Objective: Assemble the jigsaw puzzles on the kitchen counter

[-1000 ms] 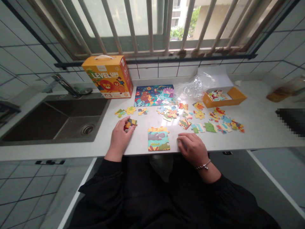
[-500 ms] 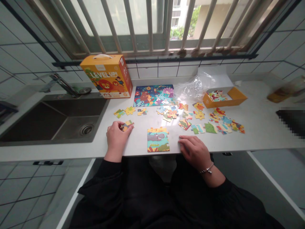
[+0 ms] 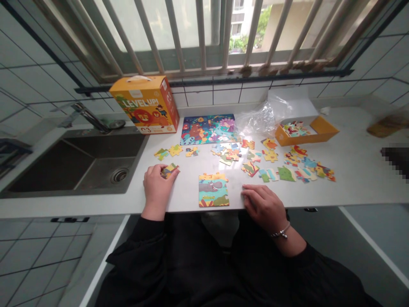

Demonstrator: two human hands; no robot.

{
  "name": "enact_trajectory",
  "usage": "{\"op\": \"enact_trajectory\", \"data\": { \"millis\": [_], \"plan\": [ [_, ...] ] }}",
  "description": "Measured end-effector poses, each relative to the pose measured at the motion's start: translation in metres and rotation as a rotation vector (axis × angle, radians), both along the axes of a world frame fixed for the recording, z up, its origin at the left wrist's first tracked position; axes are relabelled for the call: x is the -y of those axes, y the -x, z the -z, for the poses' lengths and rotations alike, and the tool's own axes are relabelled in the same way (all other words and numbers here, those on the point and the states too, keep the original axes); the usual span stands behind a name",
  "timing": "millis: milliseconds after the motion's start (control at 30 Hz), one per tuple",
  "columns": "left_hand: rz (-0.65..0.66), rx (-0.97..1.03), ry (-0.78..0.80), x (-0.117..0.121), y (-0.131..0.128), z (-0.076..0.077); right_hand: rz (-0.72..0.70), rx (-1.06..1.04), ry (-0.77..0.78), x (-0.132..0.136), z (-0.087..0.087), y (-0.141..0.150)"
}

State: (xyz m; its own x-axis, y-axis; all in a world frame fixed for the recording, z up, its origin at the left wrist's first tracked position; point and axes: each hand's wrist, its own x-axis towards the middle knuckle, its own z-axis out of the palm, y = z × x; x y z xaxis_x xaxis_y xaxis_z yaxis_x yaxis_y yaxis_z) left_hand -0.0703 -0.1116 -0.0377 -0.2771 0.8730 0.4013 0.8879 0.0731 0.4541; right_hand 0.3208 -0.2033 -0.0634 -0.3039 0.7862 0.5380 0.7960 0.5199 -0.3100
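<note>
At the left of the counter my left hand grips a puzzle piece between thumb and fingers. The joined puzzle section, showing a grey hippo in blue water, lies flat near the counter's front edge between my hands. My right hand rests at that edge, right of the section and apart from it, with its fingers stretched out and nothing held. Beyond my left hand lie a few loose pieces. More loose pieces are spread past the section and to the right, some overlapping.
Along the back stand an orange puzzle box, a dark-blue picture sheet, crumpled clear plastic and an open orange tray with more pieces inside. A sink with a faucet is at the left. Window bars rise behind.
The view has shifted slightly. The piece in my left hand is tilted a little differently. My right hand and the joined section have not visibly moved on the counter.
</note>
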Motion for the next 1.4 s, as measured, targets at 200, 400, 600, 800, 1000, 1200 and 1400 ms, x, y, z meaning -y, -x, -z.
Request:
{"op": "enact_trajectory", "data": {
  "millis": [200,400,600,800,1000,1200,1400],
  "plan": [
    [-0.134,-0.031,0.061,0.002,-0.006,-0.005,-0.021,-0.012,0.023,0.000,0.001,-0.002],
    [-0.146,-0.077,0.087,0.006,-0.014,-0.012,-0.028,-0.018,0.006,0.000,-0.001,-0.002],
    [-0.064,-0.111,0.057,0.001,-0.007,-0.003,-0.032,-0.020,0.007,-0.002,-0.003,-0.002],
    [0.056,-0.156,0.038,-0.003,-0.007,0.003,-0.011,-0.021,0.046,-0.001,-0.006,0.000],
    [0.074,-0.154,-0.029,-0.006,-0.011,-0.004,0.034,0.001,0.087,-0.047,-0.027,0.002],
    [0.188,-0.074,-0.100,-0.048,-0.023,-0.035,0.113,0.149,0.200,-0.140,-0.040,0.003],
    [0.370,0.021,-0.170,-0.080,-0.065,-0.031,0.073,0.070,0.261,-0.169,-0.021,-0.003]
  ]
}}
